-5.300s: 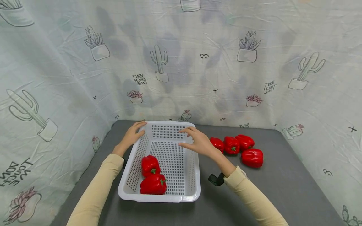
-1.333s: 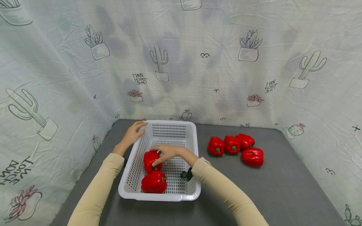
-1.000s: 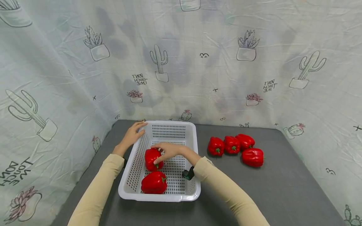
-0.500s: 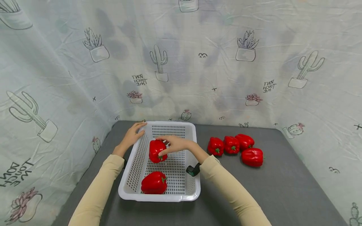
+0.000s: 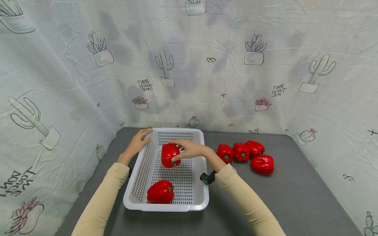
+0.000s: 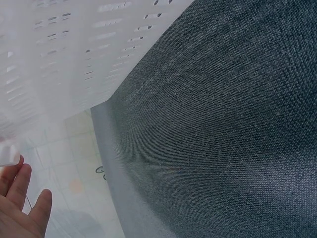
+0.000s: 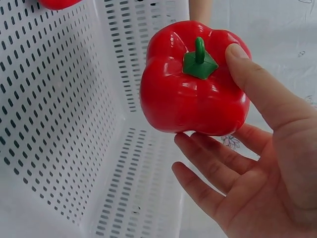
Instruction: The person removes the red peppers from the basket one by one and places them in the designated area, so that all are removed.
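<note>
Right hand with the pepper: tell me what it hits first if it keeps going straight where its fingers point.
The right hand points left across the white basket, gripping a red pepper. Straight on, it would probably meet the basket's left wall, near the left hand resting on the rim; depth is uncertain.

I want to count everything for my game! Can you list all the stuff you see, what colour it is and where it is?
Held pepper: 1, red with green stem, lifted above the basket.
Pepper in basket: 1, red, near end of the basket floor.
Peppers on table: 4, red, clustered right of the basket.
Basket: 1, white, perforated, on the table.
Table: 1, grey cloth top.
Curtain: white, cactus print, behind and at the sides.
Left hand: rests on the basket's far left corner.
Right hand: grips the held pepper.
</note>
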Demonstrator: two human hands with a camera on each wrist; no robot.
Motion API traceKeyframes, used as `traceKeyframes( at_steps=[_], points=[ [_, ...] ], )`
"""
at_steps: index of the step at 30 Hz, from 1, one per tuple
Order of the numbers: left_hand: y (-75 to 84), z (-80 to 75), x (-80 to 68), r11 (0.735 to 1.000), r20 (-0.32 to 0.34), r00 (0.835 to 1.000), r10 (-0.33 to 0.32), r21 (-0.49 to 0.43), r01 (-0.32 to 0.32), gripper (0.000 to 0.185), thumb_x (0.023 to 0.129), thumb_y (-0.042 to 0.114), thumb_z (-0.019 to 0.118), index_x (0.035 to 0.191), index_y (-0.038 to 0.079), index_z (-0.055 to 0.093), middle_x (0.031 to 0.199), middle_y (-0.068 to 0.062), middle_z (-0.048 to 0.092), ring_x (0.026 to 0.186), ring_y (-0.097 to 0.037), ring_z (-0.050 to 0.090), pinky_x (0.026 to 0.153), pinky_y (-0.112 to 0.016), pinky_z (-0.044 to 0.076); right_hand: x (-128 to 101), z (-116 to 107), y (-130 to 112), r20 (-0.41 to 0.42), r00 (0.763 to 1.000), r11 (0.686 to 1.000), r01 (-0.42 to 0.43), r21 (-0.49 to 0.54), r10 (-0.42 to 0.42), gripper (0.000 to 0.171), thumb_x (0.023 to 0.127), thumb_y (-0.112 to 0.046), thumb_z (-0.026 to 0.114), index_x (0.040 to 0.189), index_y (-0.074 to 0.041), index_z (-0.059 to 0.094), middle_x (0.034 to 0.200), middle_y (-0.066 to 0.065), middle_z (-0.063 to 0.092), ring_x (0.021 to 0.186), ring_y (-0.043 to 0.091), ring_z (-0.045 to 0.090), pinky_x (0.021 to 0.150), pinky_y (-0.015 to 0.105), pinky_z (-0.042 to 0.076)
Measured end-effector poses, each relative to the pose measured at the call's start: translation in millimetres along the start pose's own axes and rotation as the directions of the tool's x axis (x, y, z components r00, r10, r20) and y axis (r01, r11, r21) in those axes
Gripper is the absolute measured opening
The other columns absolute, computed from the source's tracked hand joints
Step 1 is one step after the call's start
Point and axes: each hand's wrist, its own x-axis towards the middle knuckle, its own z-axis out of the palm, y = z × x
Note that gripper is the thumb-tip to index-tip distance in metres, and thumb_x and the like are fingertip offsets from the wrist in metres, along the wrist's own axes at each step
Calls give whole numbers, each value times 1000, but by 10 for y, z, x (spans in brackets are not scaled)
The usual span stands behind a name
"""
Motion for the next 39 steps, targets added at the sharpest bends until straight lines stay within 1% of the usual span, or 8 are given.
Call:
traceKeyframes(
  at_steps=[5,12,18,25,32,36,39],
  points=[
    [-7,-3,-6,1000,-4,1000,4,3,-4,44,94,13,52,137,5,46,142,-20,37,129,-43,33,101,-63,25,-67,-44,-1,-20,1000,1000,-3,-18,3,73,83,-32,69,143,-8,35,137,5,46,117,20,50,95,33,45],
    [-13,4,-1,1000,-8,1000,0,9,0,44,94,12,51,137,5,45,142,-20,36,129,-44,33,100,-64,26,-174,-107,18,-42,999,999,1,33,0,73,83,-29,69,143,-8,34,139,6,44,119,21,48,97,39,44],
    [-13,4,-1,1000,-1,1000,-17,2,17,44,94,13,51,138,6,45,143,-18,36,130,-43,32,101,-63,26,-273,-148,35,-58,998,998,-1,57,4,75,82,-28,70,144,-7,33,138,7,45,117,22,49,97,45,43],
    [-18,12,4,999,-2,999,-34,-1,34,45,95,14,51,138,8,44,144,-17,35,131,-42,31,102,-63,24,-381,-199,49,-92,995,996,-32,81,40,75,81,-29,71,144,-12,34,138,3,45,120,19,46,98,41,43],
    [-8,5,0,1000,-6,1000,-26,-8,26,44,94,12,52,138,6,45,143,-18,36,130,-43,32,102,-63,25,-500,-258,73,-138,989,997,-33,71,42,76,81,-29,72,144,-12,34,135,5,47,119,23,48,97,46,43],
    [2,5,1,1000,-7,1000,-24,-5,24,45,94,12,51,138,5,44,143,-19,36,130,-43,32,102,-62,24,-573,-291,98,-163,985,995,-38,89,52,77,80,-28,72,144,-11,33,134,7,48,119,27,49,95,49,44],
    [7,6,1,1000,-5,1000,-23,-3,23,45,94,12,51,138,5,44,143,-19,36,130,-43,32,102,-62,24,-629,-303,133,-174,983,995,-52,84,66,77,80,-29,72,145,-12,33,134,6,47,119,27,48,94,47,45]
  ],
)
